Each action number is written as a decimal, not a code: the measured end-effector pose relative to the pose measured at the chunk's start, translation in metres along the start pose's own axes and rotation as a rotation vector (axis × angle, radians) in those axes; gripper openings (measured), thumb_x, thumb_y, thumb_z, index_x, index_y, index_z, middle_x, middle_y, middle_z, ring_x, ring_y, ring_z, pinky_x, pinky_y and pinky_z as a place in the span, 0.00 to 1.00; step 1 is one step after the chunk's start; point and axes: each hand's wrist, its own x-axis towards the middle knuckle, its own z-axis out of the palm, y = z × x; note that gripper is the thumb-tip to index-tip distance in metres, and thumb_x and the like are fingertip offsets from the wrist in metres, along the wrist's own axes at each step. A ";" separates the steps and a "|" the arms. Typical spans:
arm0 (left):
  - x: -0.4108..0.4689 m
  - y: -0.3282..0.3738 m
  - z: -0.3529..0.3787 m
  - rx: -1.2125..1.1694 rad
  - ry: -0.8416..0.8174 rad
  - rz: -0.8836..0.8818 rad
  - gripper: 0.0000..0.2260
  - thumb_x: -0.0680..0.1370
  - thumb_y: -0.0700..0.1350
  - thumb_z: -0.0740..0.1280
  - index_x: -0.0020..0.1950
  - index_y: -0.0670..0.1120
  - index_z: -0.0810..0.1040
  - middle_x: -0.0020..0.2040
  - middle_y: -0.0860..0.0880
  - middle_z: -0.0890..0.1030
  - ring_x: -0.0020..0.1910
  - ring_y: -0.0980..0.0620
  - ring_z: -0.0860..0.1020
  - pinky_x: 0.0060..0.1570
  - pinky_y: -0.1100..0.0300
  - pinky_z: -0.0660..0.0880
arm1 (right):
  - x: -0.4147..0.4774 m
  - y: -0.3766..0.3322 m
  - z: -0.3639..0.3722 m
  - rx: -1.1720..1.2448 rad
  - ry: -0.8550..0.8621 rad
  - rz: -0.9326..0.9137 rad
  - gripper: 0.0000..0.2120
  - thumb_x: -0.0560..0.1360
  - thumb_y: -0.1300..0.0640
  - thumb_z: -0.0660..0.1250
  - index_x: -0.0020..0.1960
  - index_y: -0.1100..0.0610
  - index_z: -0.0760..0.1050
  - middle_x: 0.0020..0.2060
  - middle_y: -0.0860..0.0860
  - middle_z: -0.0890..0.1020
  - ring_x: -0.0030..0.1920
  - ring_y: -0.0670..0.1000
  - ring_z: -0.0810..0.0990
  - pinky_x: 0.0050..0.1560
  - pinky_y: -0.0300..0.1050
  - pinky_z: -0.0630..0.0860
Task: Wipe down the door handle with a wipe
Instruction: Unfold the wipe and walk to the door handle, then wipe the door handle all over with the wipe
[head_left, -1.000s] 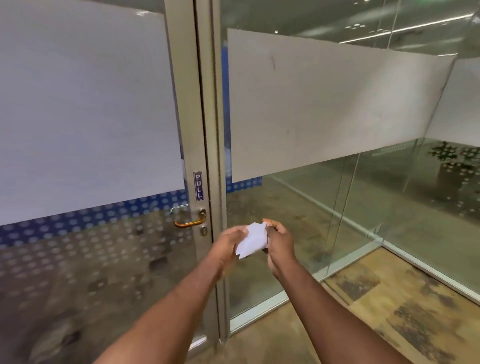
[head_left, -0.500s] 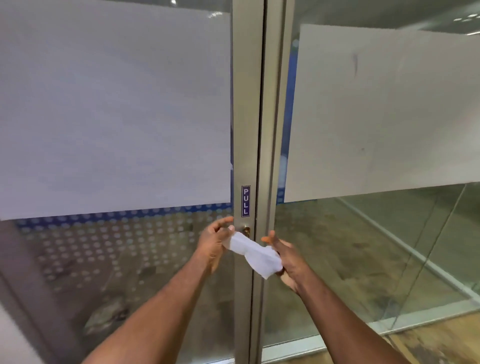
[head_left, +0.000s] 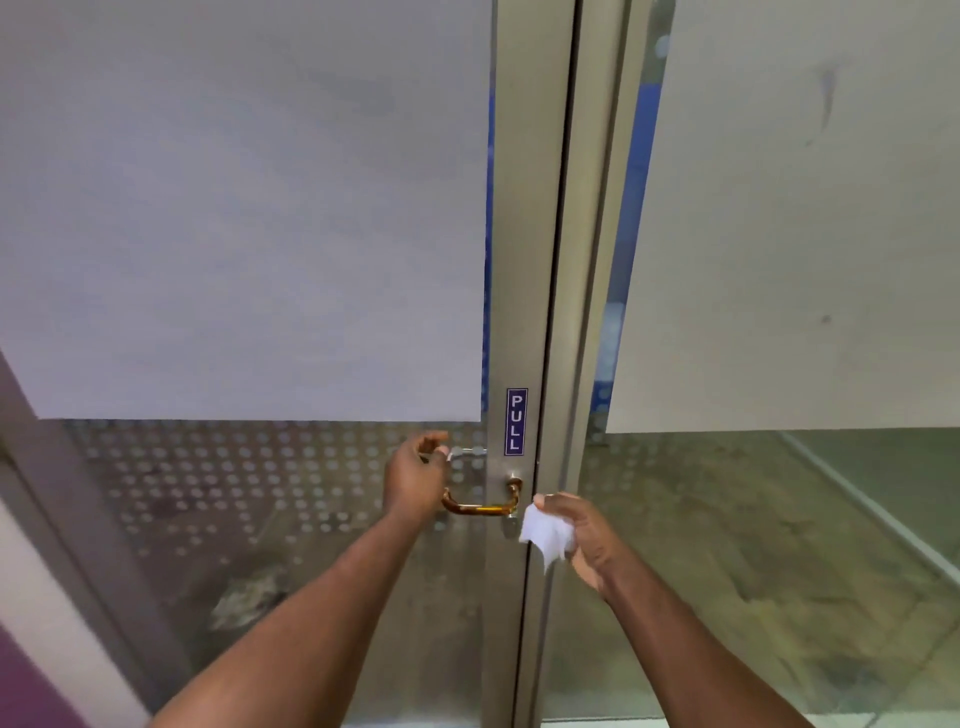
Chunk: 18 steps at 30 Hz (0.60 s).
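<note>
A brass lever door handle (head_left: 483, 508) sticks out to the left from the metal door frame (head_left: 524, 260), below a purple PULL sticker (head_left: 516, 421). My left hand (head_left: 415, 480) is at the handle's left end, fingers curled, and covers that end; whether it grips the handle is unclear. My right hand (head_left: 582, 535) is just right of the handle's base and pinches a crumpled white wipe (head_left: 545, 532), which hangs close to the frame without touching the lever.
Glass door panels with frosted film (head_left: 244, 208) stand on both sides of the frame. A second silvery handle (head_left: 467, 453) shows through the glass above the brass one. A wall edge (head_left: 47, 597) rises at the lower left.
My view has moved closer and centred on the handle. My left hand let go of the wipe and went to the handle's left end. My right hand now holds the wipe alone.
</note>
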 end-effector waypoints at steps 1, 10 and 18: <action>0.005 0.001 -0.002 0.059 0.025 0.045 0.09 0.82 0.45 0.67 0.51 0.60 0.78 0.51 0.56 0.83 0.41 0.63 0.80 0.33 0.73 0.72 | 0.007 0.000 -0.003 0.006 0.087 -0.033 0.14 0.64 0.56 0.74 0.45 0.63 0.81 0.39 0.59 0.85 0.37 0.55 0.83 0.35 0.44 0.76; 0.067 0.038 -0.020 0.557 0.127 0.744 0.19 0.81 0.45 0.65 0.73 0.50 0.71 0.76 0.50 0.67 0.77 0.49 0.63 0.76 0.50 0.64 | 0.066 0.011 -0.003 -0.413 0.474 -0.212 0.06 0.73 0.60 0.73 0.50 0.59 0.81 0.43 0.58 0.84 0.41 0.58 0.82 0.38 0.43 0.75; 0.124 0.057 -0.030 0.811 0.071 1.023 0.27 0.81 0.46 0.65 0.79 0.47 0.62 0.84 0.44 0.52 0.84 0.46 0.47 0.82 0.47 0.44 | 0.096 0.037 0.020 -0.702 0.434 -0.322 0.06 0.77 0.61 0.67 0.48 0.51 0.80 0.44 0.50 0.81 0.39 0.43 0.78 0.32 0.25 0.67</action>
